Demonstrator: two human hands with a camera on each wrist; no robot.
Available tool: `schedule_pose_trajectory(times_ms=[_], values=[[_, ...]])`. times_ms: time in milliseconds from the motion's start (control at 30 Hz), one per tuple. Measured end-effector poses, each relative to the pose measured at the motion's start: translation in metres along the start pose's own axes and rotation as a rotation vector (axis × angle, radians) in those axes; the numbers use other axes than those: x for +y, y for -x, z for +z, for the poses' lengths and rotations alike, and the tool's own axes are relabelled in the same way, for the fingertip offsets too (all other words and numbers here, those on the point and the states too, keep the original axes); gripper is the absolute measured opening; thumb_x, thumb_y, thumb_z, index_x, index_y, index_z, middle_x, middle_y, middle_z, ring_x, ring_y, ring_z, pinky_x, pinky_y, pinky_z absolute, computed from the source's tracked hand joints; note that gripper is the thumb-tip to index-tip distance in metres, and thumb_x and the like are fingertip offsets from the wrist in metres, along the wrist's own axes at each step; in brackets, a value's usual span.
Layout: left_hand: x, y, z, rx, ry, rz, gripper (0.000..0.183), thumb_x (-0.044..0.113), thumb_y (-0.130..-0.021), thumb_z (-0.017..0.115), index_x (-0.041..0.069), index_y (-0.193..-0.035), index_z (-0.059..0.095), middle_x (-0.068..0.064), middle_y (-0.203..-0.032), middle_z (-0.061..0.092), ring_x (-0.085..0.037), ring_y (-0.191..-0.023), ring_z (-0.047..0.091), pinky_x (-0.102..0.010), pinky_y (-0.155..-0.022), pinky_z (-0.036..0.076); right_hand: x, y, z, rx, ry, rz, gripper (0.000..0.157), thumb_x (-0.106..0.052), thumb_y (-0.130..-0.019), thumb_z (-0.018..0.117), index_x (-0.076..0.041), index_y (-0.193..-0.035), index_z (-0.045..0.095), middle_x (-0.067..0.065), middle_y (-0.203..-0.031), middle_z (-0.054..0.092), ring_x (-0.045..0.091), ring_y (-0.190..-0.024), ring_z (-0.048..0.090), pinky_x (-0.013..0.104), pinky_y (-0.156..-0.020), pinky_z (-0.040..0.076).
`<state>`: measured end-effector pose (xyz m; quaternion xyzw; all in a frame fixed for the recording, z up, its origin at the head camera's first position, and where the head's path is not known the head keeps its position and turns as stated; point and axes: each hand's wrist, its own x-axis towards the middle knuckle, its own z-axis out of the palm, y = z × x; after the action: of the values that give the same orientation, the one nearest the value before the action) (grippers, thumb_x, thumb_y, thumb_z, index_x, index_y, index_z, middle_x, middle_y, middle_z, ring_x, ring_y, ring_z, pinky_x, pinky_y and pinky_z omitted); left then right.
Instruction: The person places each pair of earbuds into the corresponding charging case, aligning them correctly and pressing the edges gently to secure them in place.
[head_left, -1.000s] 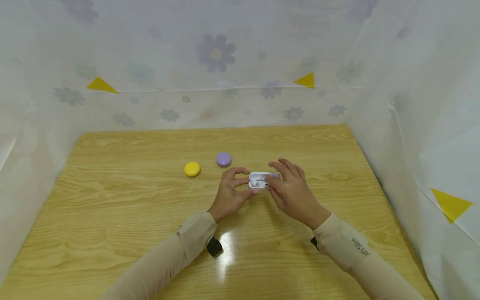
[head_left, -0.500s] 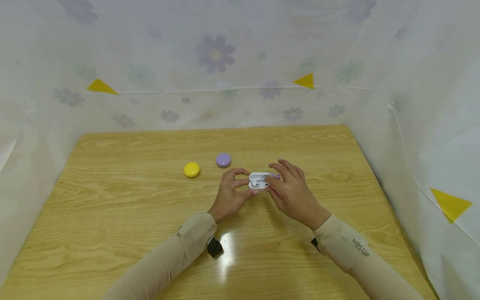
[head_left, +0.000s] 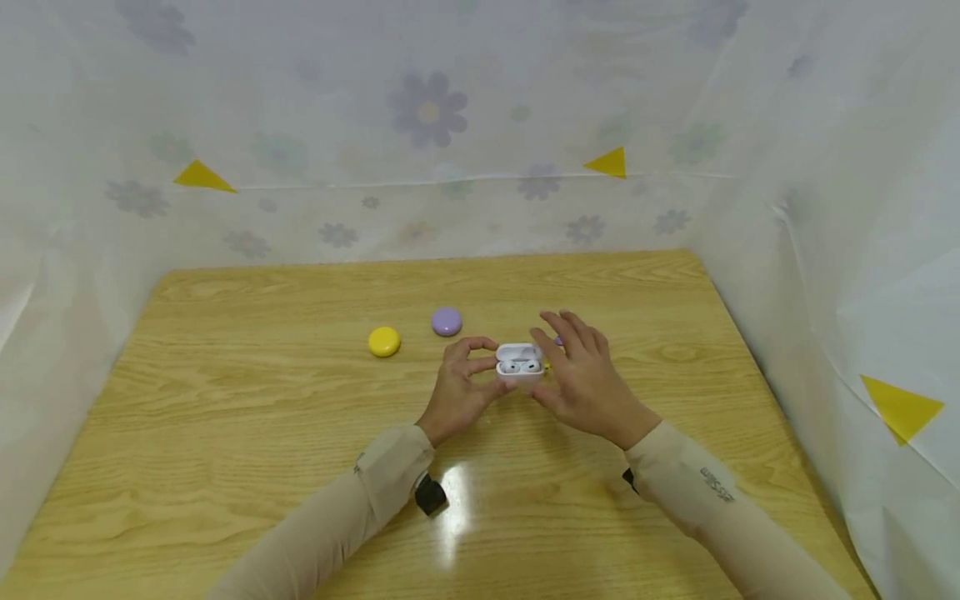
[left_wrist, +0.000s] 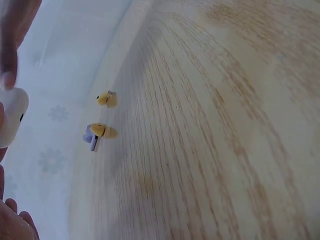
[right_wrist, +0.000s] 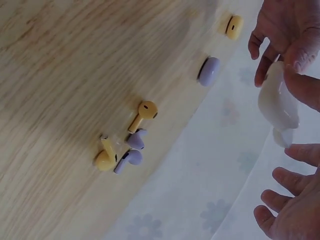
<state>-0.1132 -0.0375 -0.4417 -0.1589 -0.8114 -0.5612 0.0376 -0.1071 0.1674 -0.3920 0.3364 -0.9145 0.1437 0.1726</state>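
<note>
One white earbud case [head_left: 519, 377], its lid raised, is held above the table [head_left: 300, 400], between the two hands. Its left end is gripped by the fingers and thumb of the left hand [head_left: 461, 390]. The right hand [head_left: 592, 390] is held beside the right end, fingers parted and loosely bent, nothing gripped; whether the case is touched cannot be told. Two white earbuds [head_left: 511, 367] are seated inside. Two yellow earbuds [right_wrist: 147, 110] and two purple earbuds [right_wrist: 134, 157] are clustered on the table. One round yellow case [head_left: 384, 342] and one round purple case [head_left: 446, 322] are set nearer the table's left edge.
</note>
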Motion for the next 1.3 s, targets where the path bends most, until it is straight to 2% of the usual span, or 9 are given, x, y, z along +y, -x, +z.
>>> schedule_pose_trajectory(times_ms=[133, 300, 633, 900, 1300], values=[[0.000, 0.000, 0.000, -0.003, -0.001, -0.001, 0.028, 0.010, -0.073, 0.081, 0.002, -0.099, 0.075, -0.010, -0.121, 0.058, -0.030, -0.121, 0.043, -0.052, -0.103, 0.032, 0.002, 0.001, 0.010, -0.020, 0.033, -0.003, 0.078, -0.036, -0.070, 0.084, -0.003, -0.132, 0.049, 0.023, -0.145, 0.038, 0.044, -0.133, 0.035, 0.061, -0.098, 0.034], [0.002, -0.001, -0.001, -0.013, -0.003, -0.022, 0.028, 0.012, -0.075, 0.080, 0.002, -0.101, 0.075, -0.008, -0.123, 0.058, -0.029, -0.123, 0.042, -0.049, -0.104, 0.031, 0.004, 0.001, 0.016, 0.039, 0.061, -0.029, 0.074, -0.034, -0.068, 0.086, -0.004, -0.128, 0.054, 0.021, -0.143, 0.042, 0.042, -0.131, 0.038, 0.058, -0.096, 0.036], [0.003, -0.001, 0.000, -0.028, 0.016, -0.048, 0.028, 0.013, -0.077, 0.078, 0.002, -0.102, 0.074, -0.007, -0.122, 0.056, -0.027, -0.123, 0.040, -0.049, -0.106, 0.028, 0.005, 0.000, 0.016, 0.072, 0.072, -0.046, 0.069, -0.032, -0.069, 0.085, -0.006, -0.126, 0.056, 0.020, -0.140, 0.046, 0.040, -0.130, 0.041, 0.056, -0.096, 0.038], [0.003, -0.002, 0.000, -0.042, 0.071, -0.094, 0.029, 0.012, -0.078, 0.077, 0.002, -0.104, 0.073, -0.006, -0.124, 0.055, -0.024, -0.124, 0.038, -0.046, -0.107, 0.025, 0.006, 0.000, 0.015, 0.087, 0.087, -0.062, 0.066, -0.034, -0.071, 0.083, -0.005, -0.125, 0.057, 0.019, -0.139, 0.048, 0.039, -0.129, 0.042, 0.055, -0.096, 0.037], [0.005, -0.003, 0.000, -0.054, 0.128, -0.155, 0.026, 0.013, -0.079, 0.077, 0.001, -0.102, 0.073, -0.003, -0.127, 0.054, -0.021, -0.127, 0.036, -0.047, -0.109, 0.022, 0.005, 0.001, 0.016, 0.137, 0.077, -0.097, 0.069, -0.028, -0.066, 0.087, -0.003, -0.123, 0.060, 0.019, -0.136, 0.052, 0.038, -0.127, 0.045, 0.053, -0.096, 0.037]])
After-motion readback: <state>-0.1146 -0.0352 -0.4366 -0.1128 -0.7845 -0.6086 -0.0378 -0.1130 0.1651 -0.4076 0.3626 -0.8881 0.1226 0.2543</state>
